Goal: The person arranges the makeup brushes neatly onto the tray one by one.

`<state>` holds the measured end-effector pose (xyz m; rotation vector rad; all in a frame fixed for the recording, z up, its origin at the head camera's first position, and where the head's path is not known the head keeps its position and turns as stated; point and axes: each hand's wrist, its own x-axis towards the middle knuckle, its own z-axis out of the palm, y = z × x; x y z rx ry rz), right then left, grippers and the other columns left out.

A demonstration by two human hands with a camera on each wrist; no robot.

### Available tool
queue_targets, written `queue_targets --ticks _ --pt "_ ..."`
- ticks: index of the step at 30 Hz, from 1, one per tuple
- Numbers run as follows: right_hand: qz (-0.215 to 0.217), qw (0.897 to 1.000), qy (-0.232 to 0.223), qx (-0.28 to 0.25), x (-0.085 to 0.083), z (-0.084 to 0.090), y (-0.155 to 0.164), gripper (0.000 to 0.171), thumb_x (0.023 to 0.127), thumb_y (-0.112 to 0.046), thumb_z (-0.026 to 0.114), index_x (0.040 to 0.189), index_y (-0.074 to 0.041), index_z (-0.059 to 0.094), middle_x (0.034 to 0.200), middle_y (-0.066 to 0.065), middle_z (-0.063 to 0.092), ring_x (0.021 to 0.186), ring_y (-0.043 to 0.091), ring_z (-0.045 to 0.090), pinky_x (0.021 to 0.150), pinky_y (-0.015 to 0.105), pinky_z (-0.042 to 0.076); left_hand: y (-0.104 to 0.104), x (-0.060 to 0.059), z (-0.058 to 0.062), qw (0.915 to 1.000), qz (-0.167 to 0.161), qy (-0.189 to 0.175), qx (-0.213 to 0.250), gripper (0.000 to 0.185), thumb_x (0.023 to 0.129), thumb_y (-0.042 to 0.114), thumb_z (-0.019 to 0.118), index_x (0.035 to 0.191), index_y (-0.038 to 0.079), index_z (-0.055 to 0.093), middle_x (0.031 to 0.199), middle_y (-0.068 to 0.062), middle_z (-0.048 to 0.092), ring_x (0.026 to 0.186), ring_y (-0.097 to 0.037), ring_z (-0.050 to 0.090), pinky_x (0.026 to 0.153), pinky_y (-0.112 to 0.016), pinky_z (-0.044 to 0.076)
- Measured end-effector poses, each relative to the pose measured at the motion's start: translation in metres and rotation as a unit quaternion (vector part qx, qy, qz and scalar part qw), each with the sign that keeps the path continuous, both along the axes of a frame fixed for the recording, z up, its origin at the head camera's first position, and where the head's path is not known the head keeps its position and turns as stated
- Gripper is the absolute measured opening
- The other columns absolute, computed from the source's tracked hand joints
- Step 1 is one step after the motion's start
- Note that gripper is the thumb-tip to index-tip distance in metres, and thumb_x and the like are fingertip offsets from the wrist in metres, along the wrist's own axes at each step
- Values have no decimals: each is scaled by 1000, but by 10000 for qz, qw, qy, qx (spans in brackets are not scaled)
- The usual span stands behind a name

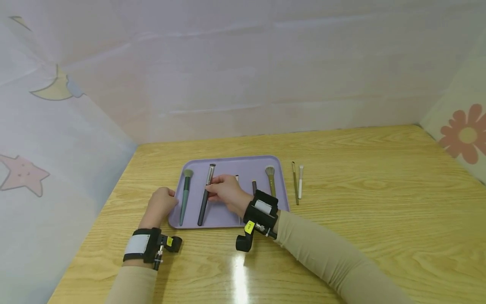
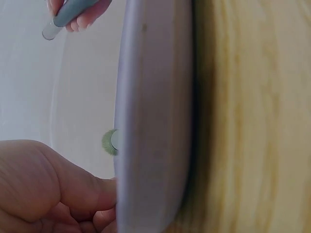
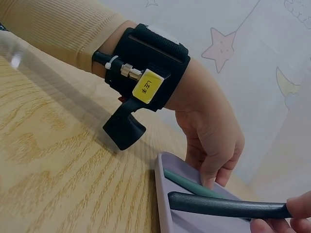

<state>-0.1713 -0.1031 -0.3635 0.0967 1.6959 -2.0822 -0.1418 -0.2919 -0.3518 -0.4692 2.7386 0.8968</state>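
Wooden table (image 1: 341,236) catching glare up front. Left hand (image 1: 161,204) curling fingers onto lilac tray (image 1: 228,162) edge, steadying it. Right hand (image 1: 228,192) pinching black brush (image 1: 205,198) over tray, covering smaller brushes underneath, can't make those out. Green brush (image 1: 185,194) lying alongside. Patterned fabric walls (image 1: 57,126) closing in behind.

A staged recording booth: a wooden table (image 1: 341,219) enclosed by cartoon-print cloth walls (image 1: 57,126).
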Motion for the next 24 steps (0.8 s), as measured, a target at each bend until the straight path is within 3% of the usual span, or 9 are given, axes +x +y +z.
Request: queue_targets --ticks 11,17,21,24 --pt "-23 9998 29 195 0 -3 -10 16 89 5 63 104 8 58 80 10 62 62 14 59 69 32 57 0 0 0 10000 5 71 8 31 88 -1 49 114 -18 53 104 -31 58 89 -36 57 73 -43 52" --pt "27 9987 190 473 -2 -4 -19 9 87 5 64 93 5 58 75 7 59 60 14 57 60 27 55 0 2 0 10000 11 60 13 31 88 -1 49 114 -18 53 106 -31 57 91 -36 57 74 -44 51" --pt "27 9947 465 921 -3 -7 -23 13 85 6 66 88 2 54 68 6 57 54 12 55 53 24 52 0 2 0 10000 11 51 9 31 88 -1 49 114 -18 53 107 -32 57 92 -37 57 75 -44 51" --pt "107 9858 772 1489 -4 -7 -24 14 84 4 68 87 2 55 63 5 57 50 11 53 48 22 50 0 3 0 10000 12 63 3 31 88 -1 49 114 -18 53 106 -31 57 91 -37 57 75 -44 51"
